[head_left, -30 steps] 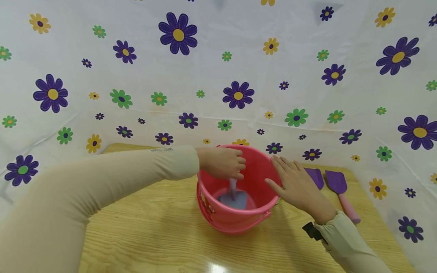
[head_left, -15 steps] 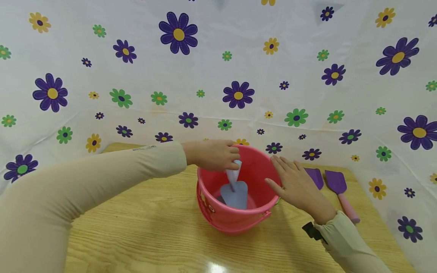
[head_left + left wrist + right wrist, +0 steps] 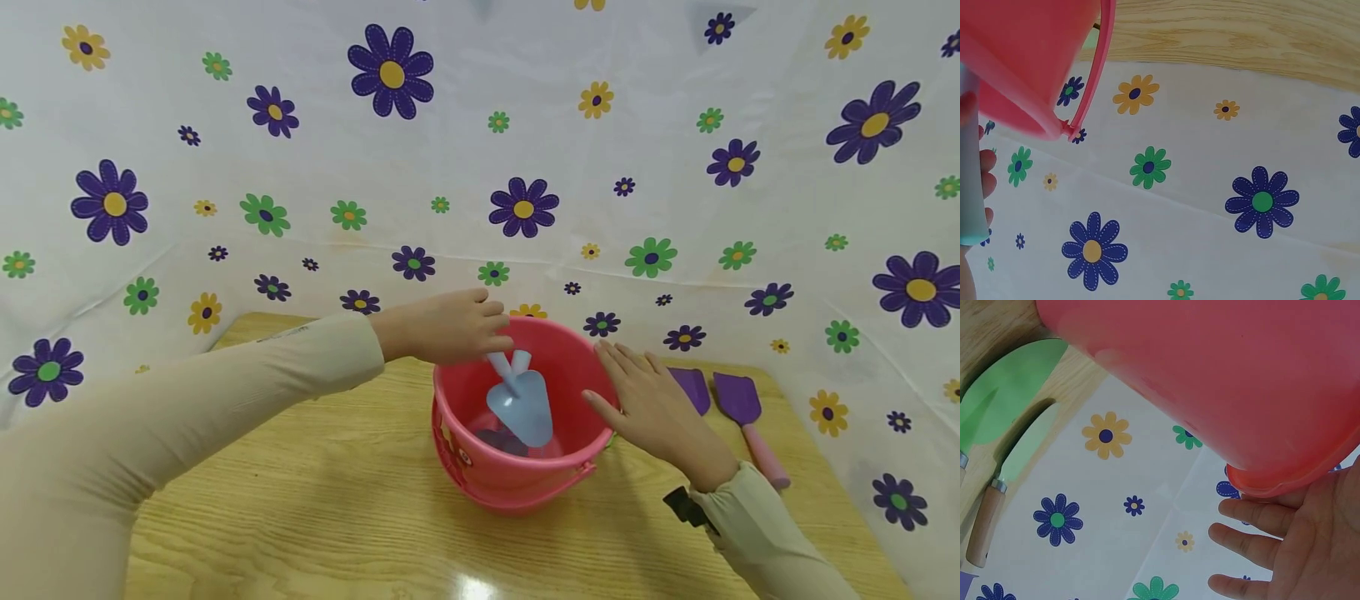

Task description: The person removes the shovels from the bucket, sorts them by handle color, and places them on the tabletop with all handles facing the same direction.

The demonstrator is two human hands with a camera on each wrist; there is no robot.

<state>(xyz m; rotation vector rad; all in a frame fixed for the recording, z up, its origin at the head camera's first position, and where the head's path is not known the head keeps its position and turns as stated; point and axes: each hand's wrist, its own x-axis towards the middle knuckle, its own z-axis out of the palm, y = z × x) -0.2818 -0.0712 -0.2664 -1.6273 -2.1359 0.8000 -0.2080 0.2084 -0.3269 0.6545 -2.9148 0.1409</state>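
My left hand is over the left rim of a pink bucket, gripping a pale blue toy shovel by its handle. The blade hangs tilted down inside the bucket. Beside that handle shows a second pale blue handle end, and a darker blue-grey shape lies at the bucket's bottom. In the left wrist view the fingers wrap the handle. My right hand rests at the right rim with straight, spread fingers; the right wrist view shows those fingers by the rim.
Two purple toy spatulas, one with a pink handle, lie on the wooden table right of the bucket. In the right wrist view, a green trowel and a wooden-handled spatula lie nearby. A flowered white sheet stands behind.
My left hand has moved up and left, raising the pale blue shovel from the bucket's bottom and tilting its blade. The right hand and the bucket have stayed in place.
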